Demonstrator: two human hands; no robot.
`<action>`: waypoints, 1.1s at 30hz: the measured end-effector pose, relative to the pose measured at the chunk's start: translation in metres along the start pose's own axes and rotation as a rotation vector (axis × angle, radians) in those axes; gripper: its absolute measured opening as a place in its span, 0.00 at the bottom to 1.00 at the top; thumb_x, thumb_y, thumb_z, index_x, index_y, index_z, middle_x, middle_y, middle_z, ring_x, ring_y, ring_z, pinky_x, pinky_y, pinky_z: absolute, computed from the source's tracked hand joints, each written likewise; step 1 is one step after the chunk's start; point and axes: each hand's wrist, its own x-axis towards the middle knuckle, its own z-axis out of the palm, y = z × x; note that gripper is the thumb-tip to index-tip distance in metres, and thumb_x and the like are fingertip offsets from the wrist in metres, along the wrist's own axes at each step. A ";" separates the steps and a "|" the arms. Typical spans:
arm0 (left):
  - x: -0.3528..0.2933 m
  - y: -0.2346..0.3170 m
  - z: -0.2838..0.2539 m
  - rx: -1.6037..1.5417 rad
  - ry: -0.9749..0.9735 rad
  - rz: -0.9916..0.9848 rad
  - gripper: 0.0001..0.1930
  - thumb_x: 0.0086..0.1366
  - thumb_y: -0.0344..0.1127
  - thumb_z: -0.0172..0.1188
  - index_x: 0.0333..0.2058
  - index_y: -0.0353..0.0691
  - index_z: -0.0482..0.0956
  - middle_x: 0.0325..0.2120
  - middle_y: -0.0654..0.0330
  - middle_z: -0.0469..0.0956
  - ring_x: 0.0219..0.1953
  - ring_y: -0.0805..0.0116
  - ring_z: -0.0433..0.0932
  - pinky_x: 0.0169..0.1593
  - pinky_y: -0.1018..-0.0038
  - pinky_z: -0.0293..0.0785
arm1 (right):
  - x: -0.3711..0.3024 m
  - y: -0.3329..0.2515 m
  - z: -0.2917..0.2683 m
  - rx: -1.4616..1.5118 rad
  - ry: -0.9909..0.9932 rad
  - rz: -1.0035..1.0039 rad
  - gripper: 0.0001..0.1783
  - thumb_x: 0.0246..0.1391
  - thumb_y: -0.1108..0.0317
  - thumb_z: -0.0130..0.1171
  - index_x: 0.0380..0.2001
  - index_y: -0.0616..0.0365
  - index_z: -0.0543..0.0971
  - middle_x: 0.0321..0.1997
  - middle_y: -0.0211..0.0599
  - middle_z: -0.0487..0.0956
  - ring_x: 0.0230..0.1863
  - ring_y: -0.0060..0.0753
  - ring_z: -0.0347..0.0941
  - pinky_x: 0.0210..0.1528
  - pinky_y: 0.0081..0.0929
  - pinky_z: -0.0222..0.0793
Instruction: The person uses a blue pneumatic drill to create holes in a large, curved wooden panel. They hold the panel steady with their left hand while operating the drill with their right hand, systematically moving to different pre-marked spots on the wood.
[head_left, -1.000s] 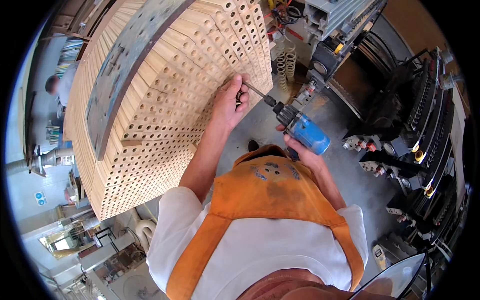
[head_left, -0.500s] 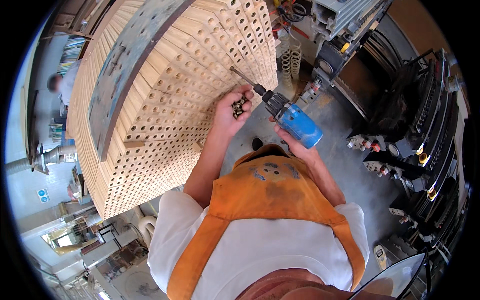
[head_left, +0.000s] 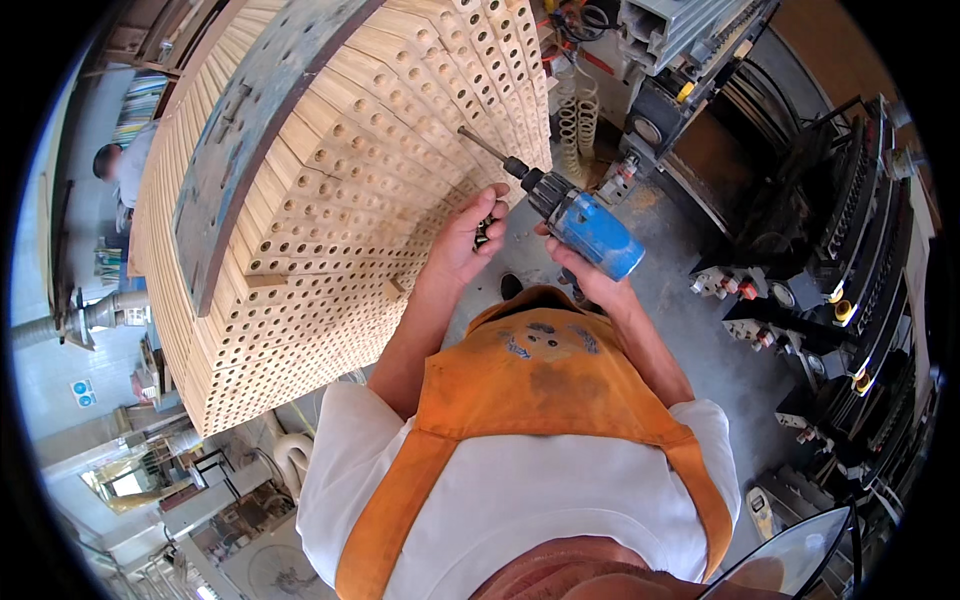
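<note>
The blue drill (head_left: 598, 236) sits in the grip of the right hand (head_left: 598, 286), its bit (head_left: 487, 147) aimed toward the hole-studded wooden stack (head_left: 345, 215), touching or not I can't tell from here, while just beside it the grip of the left hand (head_left: 460, 242) curls round small metal pieces (head_left: 484, 232), a coiled hose (head_left: 570, 128) hanging beyond.

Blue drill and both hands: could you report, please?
Right hand gripping blue drill; left hand holding small metallic pieces. Bit aimed at holed wooden stack, contact unclear. Nothing visibly blocking bit.

Right fingers (head_left: 564, 256) grip a drill (head_left: 598, 234) (blue) near holed wood (head_left: 372, 172)
</note>
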 end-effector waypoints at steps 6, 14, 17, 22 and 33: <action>-0.005 0.013 0.016 0.090 0.038 0.078 0.16 0.67 0.38 0.55 0.50 0.37 0.72 0.31 0.65 0.72 0.24 0.80 0.68 0.19 0.86 0.59 | 0.000 -0.007 -0.004 -0.041 -0.015 0.040 0.17 0.54 0.70 0.62 0.49 0.55 0.76 0.40 0.25 0.80 0.34 0.14 0.70 0.35 0.17 0.67; -0.004 0.027 0.016 -0.085 0.020 0.240 0.13 0.68 0.41 0.53 0.43 0.37 0.73 0.29 0.66 0.72 0.24 0.79 0.66 0.19 0.85 0.59 | -0.024 -0.007 -0.027 0.299 -0.101 0.099 0.16 0.51 0.68 0.65 0.43 0.58 0.78 0.39 0.30 0.81 0.42 0.26 0.75 0.45 0.27 0.71; -0.007 0.021 0.014 -0.006 -0.001 0.245 0.14 0.68 0.43 0.53 0.42 0.38 0.73 0.27 0.66 0.71 0.23 0.79 0.66 0.20 0.85 0.59 | -0.027 0.000 -0.042 0.316 -0.119 0.187 0.14 0.50 0.71 0.64 0.42 0.58 0.79 0.39 0.31 0.80 0.40 0.25 0.74 0.44 0.26 0.70; -0.007 0.030 0.025 0.309 0.114 0.258 0.13 0.69 0.43 0.53 0.42 0.39 0.73 0.25 0.67 0.69 0.22 0.78 0.66 0.21 0.84 0.60 | -0.031 0.002 -0.043 0.175 -0.166 0.063 0.16 0.52 0.70 0.64 0.45 0.57 0.78 0.42 0.32 0.80 0.43 0.22 0.74 0.45 0.24 0.70; 0.008 0.024 0.025 -0.033 0.041 0.293 0.17 0.69 0.43 0.52 0.53 0.44 0.70 0.28 0.68 0.69 0.26 0.78 0.65 0.22 0.85 0.59 | -0.016 0.008 0.008 0.139 -0.032 0.113 0.16 0.54 0.71 0.62 0.47 0.56 0.76 0.43 0.30 0.80 0.44 0.22 0.74 0.46 0.23 0.70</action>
